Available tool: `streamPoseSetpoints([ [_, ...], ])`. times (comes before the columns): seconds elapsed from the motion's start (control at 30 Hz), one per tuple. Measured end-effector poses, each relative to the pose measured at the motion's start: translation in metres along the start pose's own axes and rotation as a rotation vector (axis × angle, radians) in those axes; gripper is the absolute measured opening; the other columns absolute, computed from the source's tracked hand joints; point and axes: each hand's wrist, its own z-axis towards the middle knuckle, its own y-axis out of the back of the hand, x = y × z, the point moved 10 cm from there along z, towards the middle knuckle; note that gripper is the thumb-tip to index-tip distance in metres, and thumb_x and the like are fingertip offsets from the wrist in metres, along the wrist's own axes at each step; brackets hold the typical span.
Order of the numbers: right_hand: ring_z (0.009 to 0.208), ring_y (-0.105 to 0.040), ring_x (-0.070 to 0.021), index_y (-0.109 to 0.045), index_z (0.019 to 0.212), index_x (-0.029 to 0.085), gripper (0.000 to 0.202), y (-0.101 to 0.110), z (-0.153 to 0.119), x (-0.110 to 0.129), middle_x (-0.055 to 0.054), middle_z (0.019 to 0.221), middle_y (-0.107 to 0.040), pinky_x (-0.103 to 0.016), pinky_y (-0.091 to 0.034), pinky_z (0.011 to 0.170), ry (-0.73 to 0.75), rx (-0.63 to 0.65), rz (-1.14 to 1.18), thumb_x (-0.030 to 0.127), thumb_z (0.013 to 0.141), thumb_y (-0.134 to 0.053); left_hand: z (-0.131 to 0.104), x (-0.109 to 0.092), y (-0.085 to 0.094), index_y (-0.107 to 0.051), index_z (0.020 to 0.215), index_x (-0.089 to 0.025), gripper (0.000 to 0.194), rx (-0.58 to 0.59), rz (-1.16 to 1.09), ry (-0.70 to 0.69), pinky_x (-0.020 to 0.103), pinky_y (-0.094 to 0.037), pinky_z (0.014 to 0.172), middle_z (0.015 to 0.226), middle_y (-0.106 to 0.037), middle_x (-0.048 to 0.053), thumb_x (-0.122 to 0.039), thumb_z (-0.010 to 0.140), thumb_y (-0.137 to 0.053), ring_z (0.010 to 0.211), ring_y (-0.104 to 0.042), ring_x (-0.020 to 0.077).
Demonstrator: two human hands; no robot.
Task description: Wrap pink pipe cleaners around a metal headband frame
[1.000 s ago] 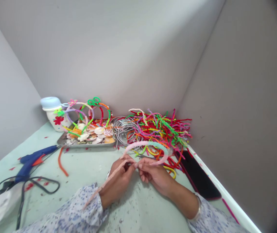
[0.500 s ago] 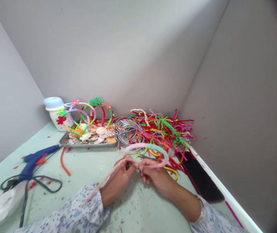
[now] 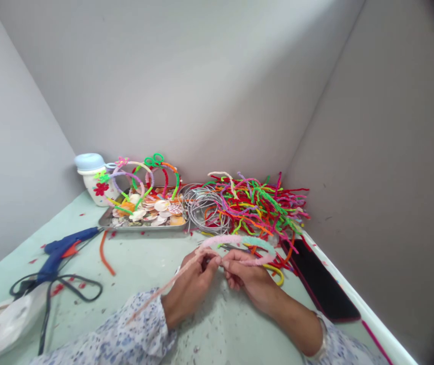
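Observation:
Both hands meet at a curved pipe-cleaner band [image 3: 258, 243] in pale pink and aqua, which arches behind the fingers. My left hand [image 3: 192, 281] is closed on one end of the band, and from it a loose pale pink pipe cleaner [image 3: 156, 294] trails back over the wrist and sleeve. Pinched closed, my right hand [image 3: 250, 279] grips the other side of the band, its thumb and forefinger almost touching the left thumb. What lies between the fingertips is too small to make out.
Behind the hands lie a shell-filled metal tray [image 3: 144, 229] with finished hoops on it, coiled silver wire [image 3: 205, 208], and a heap of coloured pipe cleaners [image 3: 266, 203]. A blue glue gun [image 3: 55, 253] is at left, a black phone [image 3: 321, 281] at right, a white cup [image 3: 91, 182] behind.
The band has tipped lower and flatter behind my hands. My hands keep their pinch close together. The whole view has shifted slightly.

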Motion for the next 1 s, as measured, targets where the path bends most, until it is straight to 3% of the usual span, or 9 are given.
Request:
streamPoseSetpoints([
  [0.23,0.044,-0.045,-0.0082,-0.055,0.06,0.016,0.022,0.005,0.0,-0.002,0.003,0.049,-0.051,-0.021,-0.034,0.047,0.02,-0.026,-0.227,0.031,0.076,-0.057,-0.003,0.011,-0.002,-0.06,0.078,-0.019,0.027,0.019,0.083,0.113,0.028,-0.042,0.071,0.074,-0.064,0.002,-0.038,0.086,-0.043,0.072,-0.057,0.0178],
  [0.33,0.048,-0.047,-0.0097,-0.054,0.061,0.017,0.014,0.004,-0.005,0.011,0.003,0.05,-0.051,-0.022,-0.036,0.05,0.104,-0.05,-0.33,0.023,0.074,-0.054,-0.003,0.006,-0.002,-0.057,0.076,-0.018,0.025,0.018,0.084,0.091,0.027,-0.041,0.065,0.071,-0.061,0.0,-0.034,0.087,-0.042,0.067,-0.054,0.0159],
  [0.5,0.046,-0.045,-0.01,-0.052,0.065,0.018,0.003,0.0,-0.009,0.022,0.004,0.05,-0.052,-0.022,-0.033,0.046,0.122,-0.061,-0.292,0.017,0.068,-0.051,-0.004,-0.005,-0.003,-0.054,0.076,-0.018,0.023,0.013,0.068,0.002,0.025,-0.039,0.069,0.076,-0.058,0.0,-0.028,0.09,-0.039,0.074,-0.054,0.0147],
  [0.67,0.048,-0.046,-0.0104,-0.051,0.065,0.018,0.005,0.001,-0.007,0.02,0.004,0.051,-0.051,-0.022,-0.035,0.047,0.128,-0.051,-0.254,0.019,0.071,-0.051,-0.005,0.002,-0.001,-0.051,0.075,-0.019,0.024,-0.025,0.074,0.027,0.026,-0.039,0.065,0.073,-0.055,0.0,-0.031,0.091,-0.039,0.069,-0.052,0.0145],
  [1.0,0.047,-0.038,-0.0083,-0.053,0.07,0.018,0.014,0.006,-0.006,0.012,0.005,0.055,-0.046,-0.021,-0.028,0.044,0.189,-0.056,-0.272,0.03,0.075,-0.058,-0.006,-0.001,-0.006,-0.054,0.076,-0.019,0.024,0.029,0.026,0.048,0.027,-0.038,0.065,0.074,-0.056,0.0,-0.03,0.089,-0.037,0.07,-0.051,0.0156],
])
